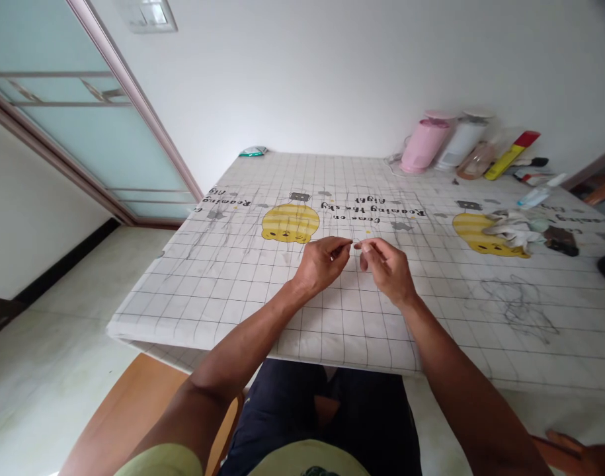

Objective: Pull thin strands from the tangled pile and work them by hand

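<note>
Over the middle of the table, my left hand (322, 264) is closed, thumb and forefinger pinched together. Facing it, my right hand (389, 268) also pinches with thumb and forefinger, its other fingers curled. The fingertips are close but apart, and a very fine thread seems to run between them, almost too thin to see. A loose tangle of dark thread (518, 307) lies on the checked tablecloth (262, 297) to the right. More thin dark strands (217, 248) lie lengthwise over the cloth to the left and beyond my hands.
A pink cylinder (425, 147), a white cylinder (461, 144) and a yellow tube with a red cap (511, 157) stand or lean at the back right. Nearer are a clear bottle (537, 193) and a crumpled cloth (515, 228). A green packet (253, 151) lies at the far left corner.
</note>
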Demonstrator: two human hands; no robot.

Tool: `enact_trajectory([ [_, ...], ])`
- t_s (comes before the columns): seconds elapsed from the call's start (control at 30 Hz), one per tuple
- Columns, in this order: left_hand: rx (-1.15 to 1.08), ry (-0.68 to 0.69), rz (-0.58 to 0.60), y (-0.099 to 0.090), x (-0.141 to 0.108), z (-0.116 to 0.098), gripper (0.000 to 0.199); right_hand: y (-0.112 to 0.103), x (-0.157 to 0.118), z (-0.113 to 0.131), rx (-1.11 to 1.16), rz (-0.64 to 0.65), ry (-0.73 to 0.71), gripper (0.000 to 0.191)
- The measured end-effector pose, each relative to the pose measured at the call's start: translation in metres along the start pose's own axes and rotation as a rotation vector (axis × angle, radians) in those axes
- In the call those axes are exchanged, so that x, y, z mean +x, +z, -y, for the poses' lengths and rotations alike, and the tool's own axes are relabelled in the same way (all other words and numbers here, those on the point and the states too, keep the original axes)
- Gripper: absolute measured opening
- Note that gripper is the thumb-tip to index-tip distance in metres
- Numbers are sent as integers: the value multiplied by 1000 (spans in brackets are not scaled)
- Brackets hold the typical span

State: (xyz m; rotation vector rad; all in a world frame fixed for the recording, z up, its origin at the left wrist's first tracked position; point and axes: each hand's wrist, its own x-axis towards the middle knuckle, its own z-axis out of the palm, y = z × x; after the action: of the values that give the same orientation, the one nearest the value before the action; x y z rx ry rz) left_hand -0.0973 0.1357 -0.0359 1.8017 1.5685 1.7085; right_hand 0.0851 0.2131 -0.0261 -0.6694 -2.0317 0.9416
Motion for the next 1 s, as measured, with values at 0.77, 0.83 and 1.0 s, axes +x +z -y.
enact_trajectory([
  [0.77, -286, -286, 389, -58, 23, -7, 25, -26, 3, -14, 40, 402, 56, 37],
  [0.83, -250, -282, 392, -59, 23, -7, 24, -25, 2, -13, 22, 389, 52, 36],
  [1.0, -180, -261, 386, -60, 22, -9, 25, -20, 1, -12, -40, 323, 7, 36],
])
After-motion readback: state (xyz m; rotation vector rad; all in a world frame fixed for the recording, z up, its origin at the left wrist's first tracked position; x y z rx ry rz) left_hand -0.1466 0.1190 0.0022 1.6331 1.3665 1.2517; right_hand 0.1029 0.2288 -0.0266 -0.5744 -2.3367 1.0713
